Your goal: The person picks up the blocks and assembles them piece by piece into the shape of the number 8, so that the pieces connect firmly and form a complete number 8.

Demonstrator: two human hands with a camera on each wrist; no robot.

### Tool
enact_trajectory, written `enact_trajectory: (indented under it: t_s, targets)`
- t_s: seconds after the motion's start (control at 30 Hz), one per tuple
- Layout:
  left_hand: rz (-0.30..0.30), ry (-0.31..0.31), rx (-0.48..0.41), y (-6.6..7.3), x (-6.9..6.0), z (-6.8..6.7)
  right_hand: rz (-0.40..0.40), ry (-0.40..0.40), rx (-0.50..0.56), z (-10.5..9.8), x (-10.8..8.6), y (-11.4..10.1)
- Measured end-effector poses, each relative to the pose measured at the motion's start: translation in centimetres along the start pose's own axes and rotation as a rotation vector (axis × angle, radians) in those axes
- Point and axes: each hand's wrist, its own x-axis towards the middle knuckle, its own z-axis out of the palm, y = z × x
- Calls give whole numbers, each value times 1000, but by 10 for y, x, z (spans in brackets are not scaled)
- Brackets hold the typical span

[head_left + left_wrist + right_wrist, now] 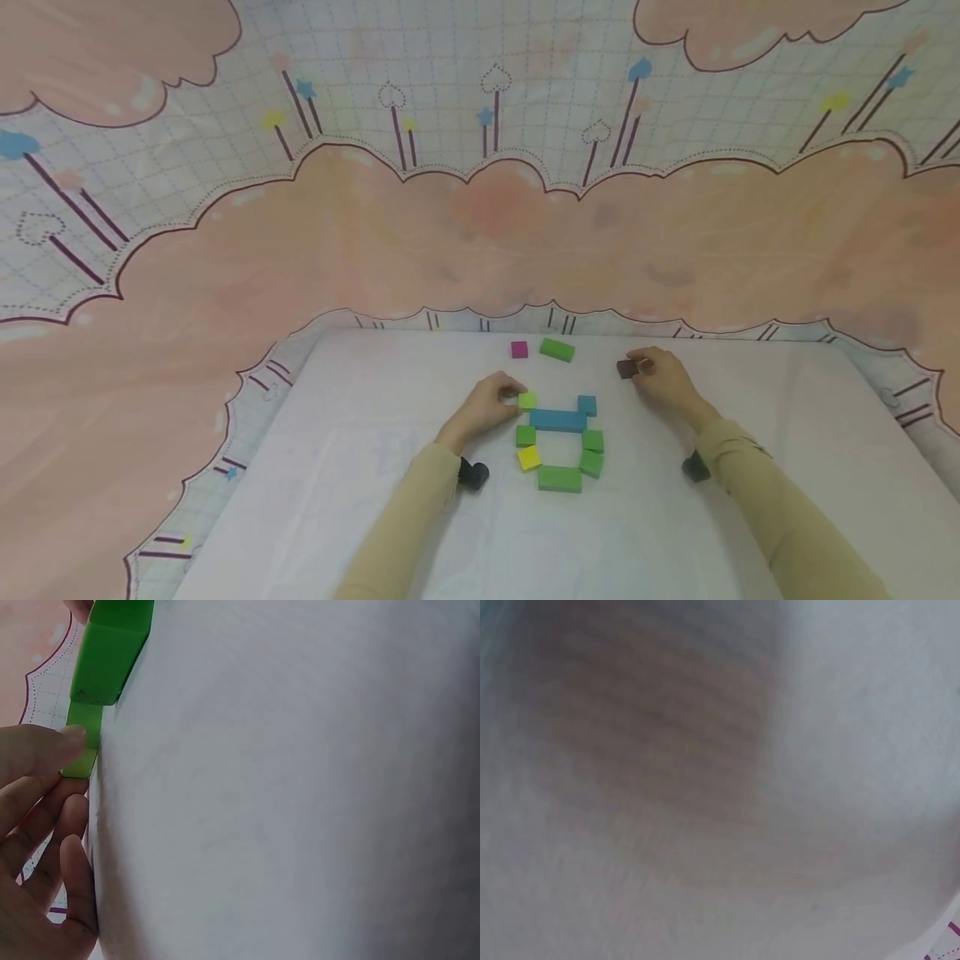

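My left hand pinches a light green cube at the upper left corner of a layout of blocks. In the left wrist view the thumb lies on this light green cube, with a larger green block nearer the camera. A long blue block runs beside the cube, and a small blue cube stands at its other end. To the right, my right hand holds a dark brown block between thumb and fingers. The right wrist view shows only a blurred pale surface and shadow.
Below the blue block stand green cubes, a yellow cube and a green rectangular block. Farther back lie a magenta cube and another green block. The white table meets a patterned cloth.
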Motion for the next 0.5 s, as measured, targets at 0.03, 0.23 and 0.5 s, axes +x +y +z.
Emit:
enact_trajectory:
  t_s: [0.03, 0.23, 0.5]
  targets:
    - [-2, -2, -1, 0, 0, 0, 2, -3, 0, 0, 0, 0]
    - [10, -5, 8, 1, 0, -1, -13, 6, -2, 0, -1, 1]
    - [3, -2, 10, -1, 1, 0, -56, 24, -4, -1, -1, 1]
